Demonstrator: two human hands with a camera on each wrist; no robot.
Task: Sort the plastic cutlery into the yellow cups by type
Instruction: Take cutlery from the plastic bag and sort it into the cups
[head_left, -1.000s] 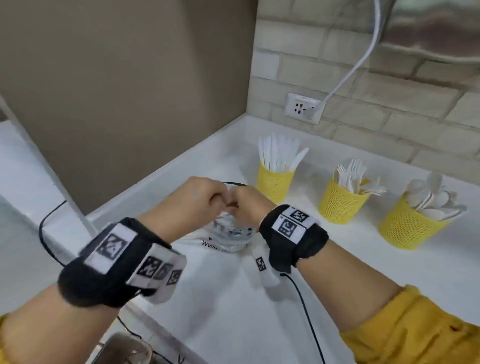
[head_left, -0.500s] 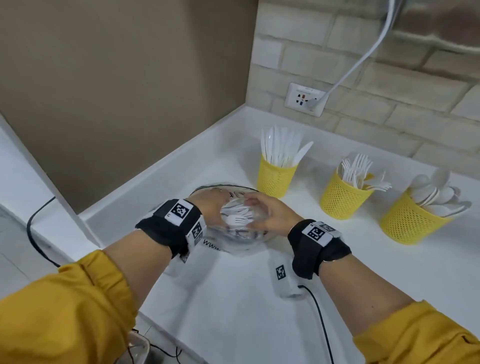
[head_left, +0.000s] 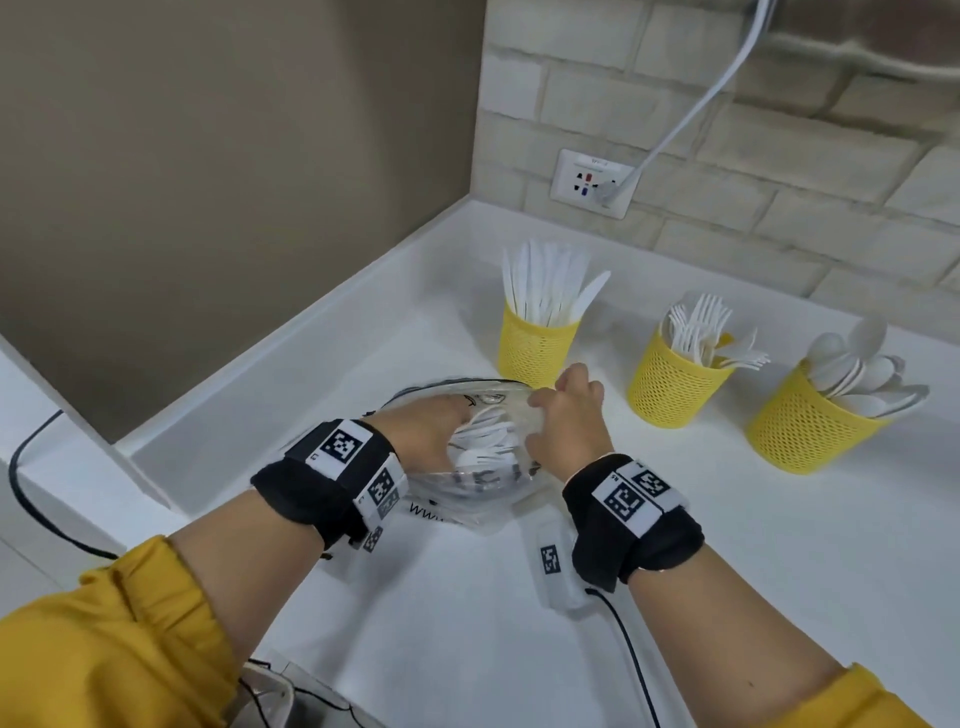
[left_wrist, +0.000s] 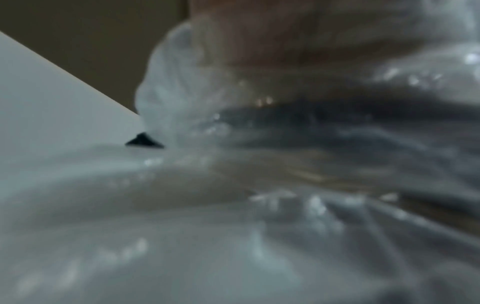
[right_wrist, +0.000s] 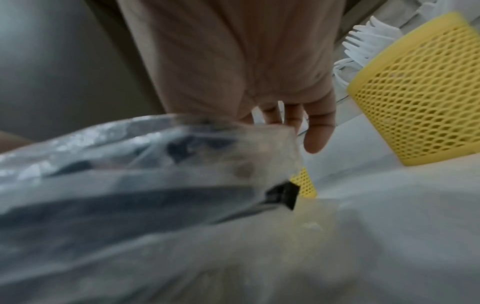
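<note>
Right hand (head_left: 569, 421) grip pinches the rim of the clear bag (head_left: 470, 499) on the worktop (head_left: 753, 545); left hand (head_left: 423, 434) is inside, grip hidden, can't tell. Cups hold knives (head_left: 537, 345), forks (head_left: 675, 382), spoons (head_left: 810, 423): mostly sorted. Loose cutlery (head_left: 485, 441) remains in the bag w/ film obstructing. Socket (head_left: 592, 182) behind.

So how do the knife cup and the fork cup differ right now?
The knife cup stands leftmost, nearest the corner; the fork cup is the middle one. The knives stand mostly upright in a tight bundle, one leaning right; the forks splay more, several drooping over the right rim. The right hand is just in front of the knife cup, further from the fork cup. Both are yellow mesh cups holding white plastic cutlery.
</note>
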